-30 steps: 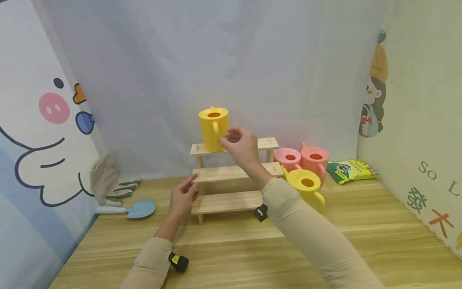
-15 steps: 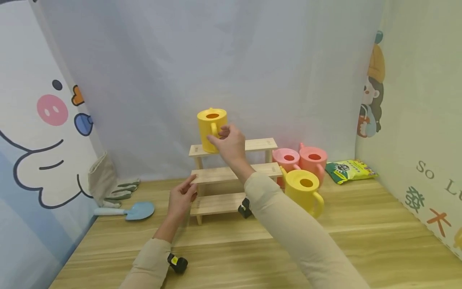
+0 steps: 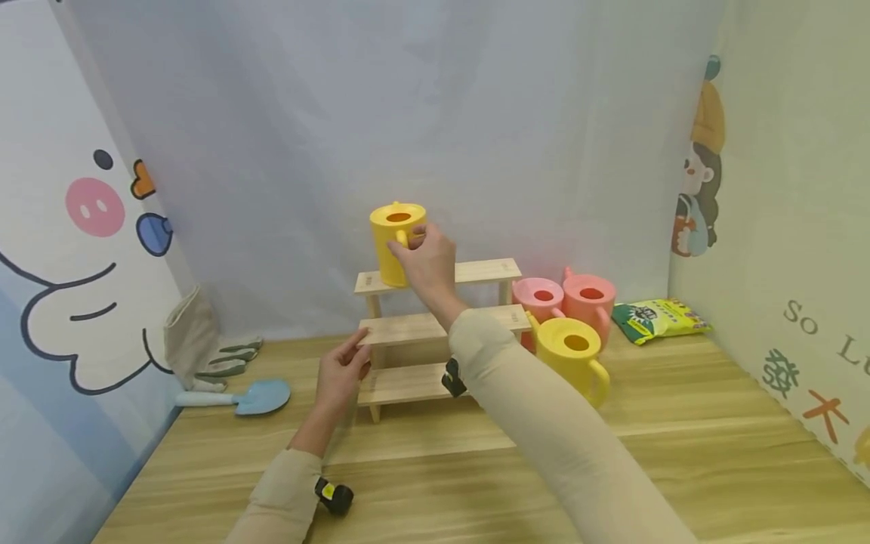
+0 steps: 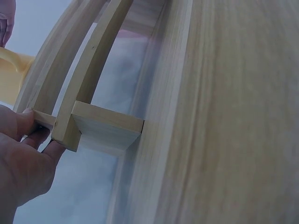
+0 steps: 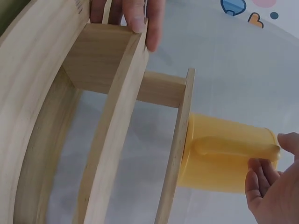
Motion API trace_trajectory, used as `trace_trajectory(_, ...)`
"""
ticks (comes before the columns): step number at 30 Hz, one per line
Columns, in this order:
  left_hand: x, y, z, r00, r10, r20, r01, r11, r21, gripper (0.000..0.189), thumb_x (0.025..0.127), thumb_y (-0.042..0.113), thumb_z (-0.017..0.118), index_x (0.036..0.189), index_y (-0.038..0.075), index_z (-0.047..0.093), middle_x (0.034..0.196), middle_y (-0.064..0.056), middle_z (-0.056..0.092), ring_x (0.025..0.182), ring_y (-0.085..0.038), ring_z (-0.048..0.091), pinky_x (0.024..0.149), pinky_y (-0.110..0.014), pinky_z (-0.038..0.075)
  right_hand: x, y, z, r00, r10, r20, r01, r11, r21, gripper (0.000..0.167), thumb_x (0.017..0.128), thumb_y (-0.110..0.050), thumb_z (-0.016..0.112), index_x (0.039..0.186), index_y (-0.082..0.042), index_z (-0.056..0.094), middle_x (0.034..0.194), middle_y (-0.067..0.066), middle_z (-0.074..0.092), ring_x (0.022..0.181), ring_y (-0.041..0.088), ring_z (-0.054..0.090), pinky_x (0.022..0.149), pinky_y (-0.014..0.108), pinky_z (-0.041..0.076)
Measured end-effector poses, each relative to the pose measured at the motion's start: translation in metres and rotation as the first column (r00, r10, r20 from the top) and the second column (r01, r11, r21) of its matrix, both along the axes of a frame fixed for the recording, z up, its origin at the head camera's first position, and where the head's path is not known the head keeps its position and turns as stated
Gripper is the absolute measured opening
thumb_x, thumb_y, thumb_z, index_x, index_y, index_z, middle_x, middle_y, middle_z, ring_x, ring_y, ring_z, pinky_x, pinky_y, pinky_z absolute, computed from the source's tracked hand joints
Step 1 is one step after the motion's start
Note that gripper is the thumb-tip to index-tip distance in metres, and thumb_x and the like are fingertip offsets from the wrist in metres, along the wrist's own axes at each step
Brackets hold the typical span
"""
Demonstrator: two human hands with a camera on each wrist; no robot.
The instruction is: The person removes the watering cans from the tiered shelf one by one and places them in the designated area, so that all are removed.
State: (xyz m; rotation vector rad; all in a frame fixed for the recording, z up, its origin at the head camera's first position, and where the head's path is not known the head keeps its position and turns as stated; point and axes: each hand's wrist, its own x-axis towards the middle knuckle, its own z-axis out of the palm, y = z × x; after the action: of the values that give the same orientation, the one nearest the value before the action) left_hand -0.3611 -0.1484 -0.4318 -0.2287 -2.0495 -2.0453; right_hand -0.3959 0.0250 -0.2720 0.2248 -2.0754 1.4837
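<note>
A yellow watering can [image 3: 384, 249] stands upright at the left end of the top board of a three-step wooden rack [image 3: 401, 329]. My right hand [image 3: 432, 266] pinches its handle between thumb and fingers; in the right wrist view the thumb lies at the handle's upper end [image 5: 261, 150]. The can's base meets the board there. Lower down, my left hand [image 3: 337, 379] grips the left end of the middle step, its fingers bent round the wooden edge in the left wrist view [image 4: 65, 133]. The can's spout is mostly hidden behind its body.
Right of the rack stand another yellow watering can [image 3: 569, 355] and two pink ones [image 3: 590, 302]. A green-yellow packet [image 3: 662, 319] lies beyond them. At left are a blue trowel [image 3: 263, 397] and gloves [image 3: 193, 336]. A curtain hangs close behind the rack.
My right hand has moved slightly left and closed in on the can's handle. The watering can stays on the top board. My left hand keeps its place on the rack.
</note>
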Motion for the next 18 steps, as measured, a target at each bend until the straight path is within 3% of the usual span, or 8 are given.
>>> trace_trajectory(4,0.0000,0.0002,-0.0006,1.000,0.005,-0.004,-0.005,1.000,0.003,0.040,0.101,0.008,0.061,0.140,0.004,0.058,0.093,-0.013,0.061,0.064,-0.010,0.041,0.063,-0.023,0.042,-0.0007,0.0023,0.0048,1.000,-0.015,0.025,0.015,1.000,0.004,0.028,0.088,-0.015,0.076,0.107,0.004,0.068,0.099,0.015,0.072,0.088,0.024,0.070,0.073,0.030,0.058)
trace_trajectory(13,0.0012,-0.0006,0.0004,1.000,-0.008,-0.021,0.008,1.000,0.013,0.040,0.101,0.005,0.060,0.140,0.001,0.057,0.092,-0.012,0.061,0.061,-0.009,0.039,0.062,-0.025,0.041,0.0007,0.0049,0.0057,0.994,0.047,0.099,-0.031,0.986,-0.162,0.025,0.087,-0.006,0.069,0.109,0.001,0.076,0.097,0.013,0.073,0.087,0.024,0.070,0.074,0.033,0.059)
trace_trajectory(18,0.0012,-0.0014,-0.0015,0.999,-0.028,-0.022,0.028,0.999,0.034,0.040,0.101,0.005,0.060,0.141,0.001,0.056,0.091,-0.009,0.059,0.060,-0.009,0.037,0.062,-0.025,0.039,0.0007,0.0083,0.0025,0.994,0.028,0.103,-0.006,0.978,-0.208,0.017,0.090,-0.009,0.072,0.103,-0.001,0.078,0.097,0.010,0.073,0.088,0.023,0.069,0.075,0.034,0.058)
